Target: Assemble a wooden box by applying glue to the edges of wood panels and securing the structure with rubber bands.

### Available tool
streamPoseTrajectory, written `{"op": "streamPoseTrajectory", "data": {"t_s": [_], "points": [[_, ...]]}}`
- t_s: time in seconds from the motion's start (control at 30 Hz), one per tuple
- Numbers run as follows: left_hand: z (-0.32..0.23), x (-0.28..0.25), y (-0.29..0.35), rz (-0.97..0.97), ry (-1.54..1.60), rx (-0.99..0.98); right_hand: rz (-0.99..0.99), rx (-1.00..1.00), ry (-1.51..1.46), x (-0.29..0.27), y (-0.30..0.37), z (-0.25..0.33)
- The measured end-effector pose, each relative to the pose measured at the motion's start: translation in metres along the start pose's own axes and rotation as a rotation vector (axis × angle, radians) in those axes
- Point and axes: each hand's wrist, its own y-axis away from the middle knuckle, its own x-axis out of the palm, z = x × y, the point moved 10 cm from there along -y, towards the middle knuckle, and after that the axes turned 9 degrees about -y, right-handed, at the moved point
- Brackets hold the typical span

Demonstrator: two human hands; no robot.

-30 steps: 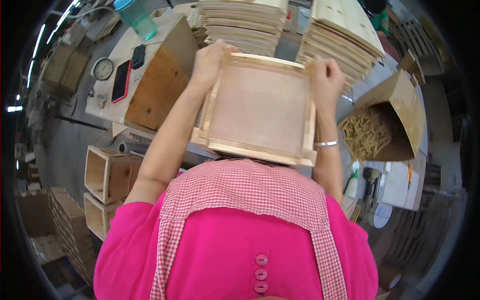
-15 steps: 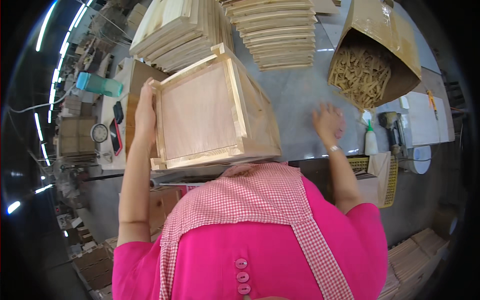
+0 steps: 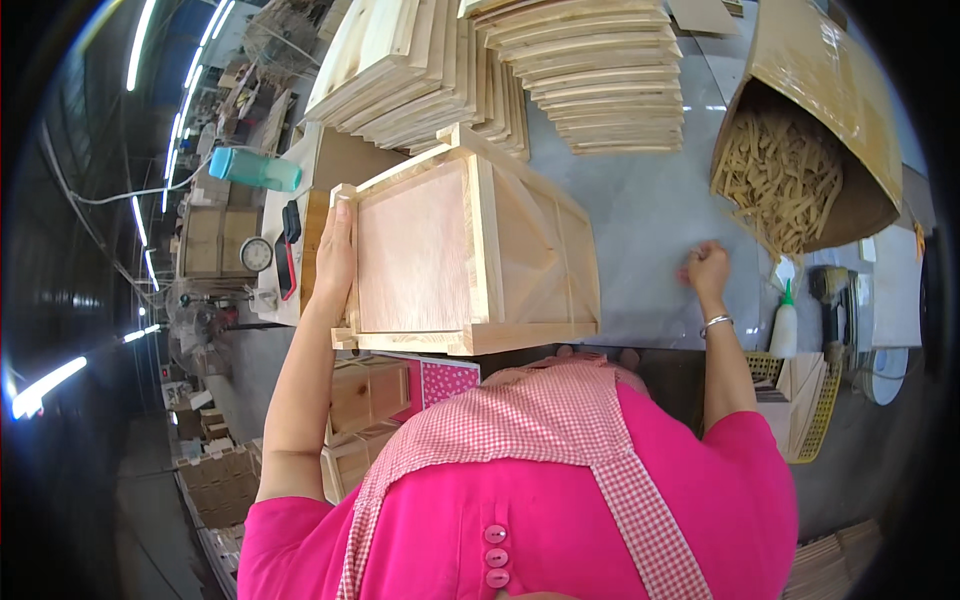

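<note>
A pale wooden crate (image 3: 415, 258) with a framed face, diagonal braces on its side and projecting corner posts sits at the table's near edge. My left hand (image 3: 335, 262) lies along its left side, fingers stretched out flat against the frame. To the right of the crate, my right hand (image 3: 708, 270) is closed just over the grey tabletop (image 3: 640, 215), apart from the crate. Its fingers are curled, and whatever they may hold cannot be made out. A metal bangle (image 3: 716, 321) circles the right wrist.
Stacked wooden panels (image 3: 600, 85) stand behind the crate. A tipped cardboard box (image 3: 830, 70) spills curled brown strips (image 3: 785, 170). Right of my hand are a green-tipped white bottle (image 3: 784, 325) and a nail gun (image 3: 830, 285). A teal bottle (image 3: 255, 169) and round dial (image 3: 256, 253) are at left.
My right hand has gone from spread fingers on the tabletop to curled fingers. The view has shifted, and the crate appears turned slightly, showing more of its braced side. My left hand stays against it.
</note>
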Motion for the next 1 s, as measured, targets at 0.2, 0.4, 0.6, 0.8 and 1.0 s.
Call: {"op": "streamPoseTrajectory", "data": {"t_s": [0.2,0.4,0.6,0.8,1.0], "points": [[-0.008,-0.005,0.006,-0.047,-0.167,-0.032,0.513,-0.861,-0.775,0.065,0.126,0.338],[-0.016,0.002,0.005,0.019,-0.044,0.047,0.632,-1.007,-0.783,0.128,0.156,0.401],[-0.035,0.000,0.011,0.023,-0.026,0.149,0.405,-0.777,-0.482,0.142,0.085,0.273],[-0.017,-0.015,-0.002,-0.152,0.116,0.288,0.368,-0.779,-0.741,0.042,0.169,0.382],[-0.119,-0.074,0.063,0.099,1.141,0.581,0.468,-1.879,-0.410,0.036,0.414,0.518]]}}
